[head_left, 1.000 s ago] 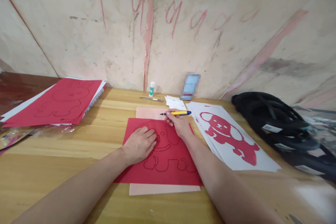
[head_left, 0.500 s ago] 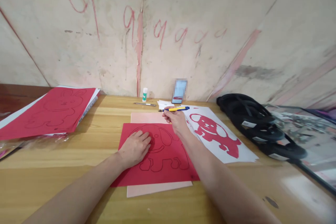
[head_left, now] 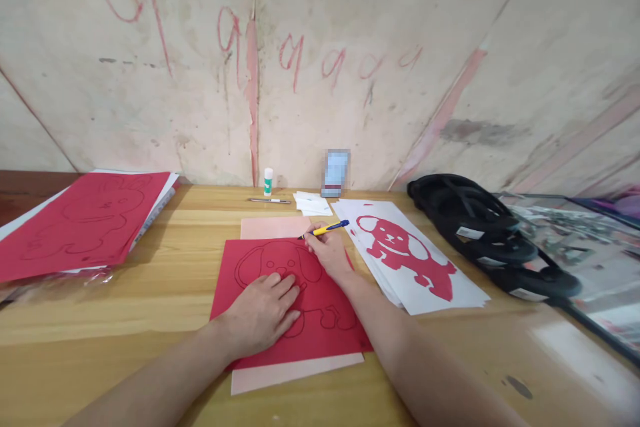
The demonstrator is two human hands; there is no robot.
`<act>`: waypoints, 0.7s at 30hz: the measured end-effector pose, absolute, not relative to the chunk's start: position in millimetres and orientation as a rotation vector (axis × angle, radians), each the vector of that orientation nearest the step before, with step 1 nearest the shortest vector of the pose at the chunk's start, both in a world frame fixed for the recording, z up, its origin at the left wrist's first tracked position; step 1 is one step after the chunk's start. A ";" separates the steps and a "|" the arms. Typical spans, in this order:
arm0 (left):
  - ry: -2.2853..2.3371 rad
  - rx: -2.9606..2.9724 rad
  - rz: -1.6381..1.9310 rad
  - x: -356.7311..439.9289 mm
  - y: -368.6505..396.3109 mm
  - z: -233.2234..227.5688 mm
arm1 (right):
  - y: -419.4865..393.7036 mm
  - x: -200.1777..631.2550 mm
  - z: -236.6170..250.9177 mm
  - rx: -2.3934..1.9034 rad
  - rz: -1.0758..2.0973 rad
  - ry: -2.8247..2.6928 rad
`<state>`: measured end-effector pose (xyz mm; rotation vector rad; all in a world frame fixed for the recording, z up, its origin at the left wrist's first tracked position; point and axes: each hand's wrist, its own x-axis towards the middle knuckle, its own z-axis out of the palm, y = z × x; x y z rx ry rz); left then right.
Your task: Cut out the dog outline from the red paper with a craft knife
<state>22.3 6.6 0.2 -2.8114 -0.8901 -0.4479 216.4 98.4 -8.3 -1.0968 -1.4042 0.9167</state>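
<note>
Both our hands work the red sheet: left hand flat, open, pinning it; right hand pinches a yellow-blue pen, tip seemingly at the dog outline's far edge.

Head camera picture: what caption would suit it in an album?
Left hand flat on red paper with a dog outline; right hand holds a pen.

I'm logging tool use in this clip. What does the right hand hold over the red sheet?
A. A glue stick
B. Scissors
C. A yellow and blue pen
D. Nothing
C: the right hand grips a yellow and blue pen at the top edge of the red sheet.
</note>
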 end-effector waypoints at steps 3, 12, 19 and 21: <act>-0.886 -2.829 -0.460 21.6 7.7 1.1 | 101.8 220.6 -15.1 -1.159 0.859 -1.478; -0.872 -2.876 -0.458 22.4 7.4 4.0 | 93.8 221.3 -6.7 -1.191 0.710 -1.615; -0.875 -2.848 -0.438 21.7 7.9 3.1 | 92.8 219.6 -6.2 -1.206 0.676 -1.635; -0.907 -2.812 -0.445 20.7 9.0 3.7 | 92.9 219.6 -6.5 -1.204 0.679 -1.640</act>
